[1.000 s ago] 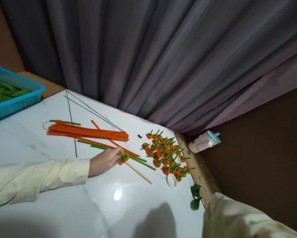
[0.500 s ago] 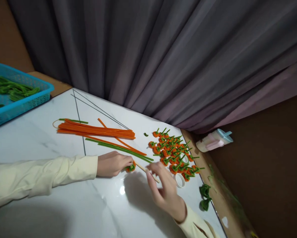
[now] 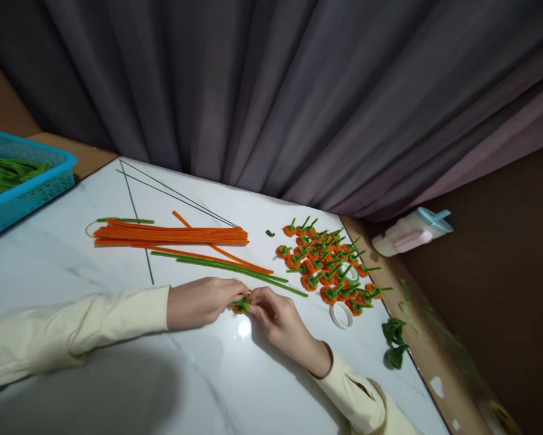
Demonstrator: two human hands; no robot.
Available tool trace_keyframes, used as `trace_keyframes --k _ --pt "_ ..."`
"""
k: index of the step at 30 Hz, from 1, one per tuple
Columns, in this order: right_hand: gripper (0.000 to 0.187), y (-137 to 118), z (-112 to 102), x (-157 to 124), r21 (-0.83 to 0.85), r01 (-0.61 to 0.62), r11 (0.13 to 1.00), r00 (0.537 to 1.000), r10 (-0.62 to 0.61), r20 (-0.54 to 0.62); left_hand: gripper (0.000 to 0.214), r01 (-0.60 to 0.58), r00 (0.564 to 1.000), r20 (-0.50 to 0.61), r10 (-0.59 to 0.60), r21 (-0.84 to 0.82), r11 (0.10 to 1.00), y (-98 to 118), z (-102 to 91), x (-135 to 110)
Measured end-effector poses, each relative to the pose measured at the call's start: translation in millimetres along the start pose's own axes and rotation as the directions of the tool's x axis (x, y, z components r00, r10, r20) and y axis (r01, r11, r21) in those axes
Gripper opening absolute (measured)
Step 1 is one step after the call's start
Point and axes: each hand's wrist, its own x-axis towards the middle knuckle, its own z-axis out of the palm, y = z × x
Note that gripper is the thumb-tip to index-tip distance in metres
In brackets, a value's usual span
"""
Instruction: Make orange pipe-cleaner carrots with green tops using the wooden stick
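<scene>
My left hand [image 3: 210,302] is closed on a small orange and green pipe-cleaner pumpkin [image 3: 241,307], held just above the white table. From the other side my right hand [image 3: 278,320] pinches at the same piece, its fingertips meeting those of my left hand. What lies right between the fingertips is mostly hidden. Behind my hands lie a bundle of orange pipe cleaners [image 3: 172,234] and a few loose green pipe cleaners [image 3: 235,272]. To the right stands a group of finished-looking pipe-cleaner pumpkins [image 3: 328,293] with green stems.
Two white rings [image 3: 341,315] lie at the group of pumpkins. Dark green curled pieces [image 3: 393,344] sit by the right table edge. A blue basket [image 3: 31,187] with green pieces is at the left. Beyond the right edge stands a lidded cup [image 3: 410,232]; a grey curtain [image 3: 253,90] hangs behind.
My right hand has moved left to the piece in my left hand, and its fingers have closed there. The thin wooden stick seen between my hands before is now hidden. The view has shifted slightly.
</scene>
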Motion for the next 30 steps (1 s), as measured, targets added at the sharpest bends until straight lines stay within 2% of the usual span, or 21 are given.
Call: trace_keyframes --k 3,6,12,18,23,25,30 --pt "0.006 2 0 -1 0.006 0.009 1.0 1.0 -0.009 -0.005 0.021 0.094 0.995 -0.018 -0.098 -0.168 0.981 6 -3.1 0" --pt "0.009 3 -2 -1 0.006 0.015 1.0 1.0 -0.015 0.022 0.017 0.119 0.991 -0.035 -0.129 -0.203 0.972 8 -2.1 0" --pt "0.015 0 -4 0 -0.085 0.062 0.994 0.998 -0.06 0.033 0.018 0.091 0.991 -0.088 -0.102 -0.116 0.989 7 5.8 -3" --pt "0.023 5 2 -2 -0.164 0.113 0.98 0.994 -0.112 0.013 0.022 -0.039 0.999 -0.028 0.039 0.009 0.999 7 5.5 -1" --pt "0.032 9 6 -6 -0.249 0.134 0.959 0.991 -0.134 0.017 0.023 -0.063 0.998 -0.001 0.063 0.092 0.994 8 4.0 1" --pt "0.034 5 3 -6 -0.328 0.147 0.933 0.989 -0.138 0.05 0.022 -0.064 0.998 0.018 0.062 0.123 0.99 8 4.9 1" --pt "0.03 -12 -8 -5 -0.54 0.24 0.807 0.963 -0.126 0.239 0.02 -0.107 0.993 0.072 0.093 0.23 0.967 9 11.7 0"
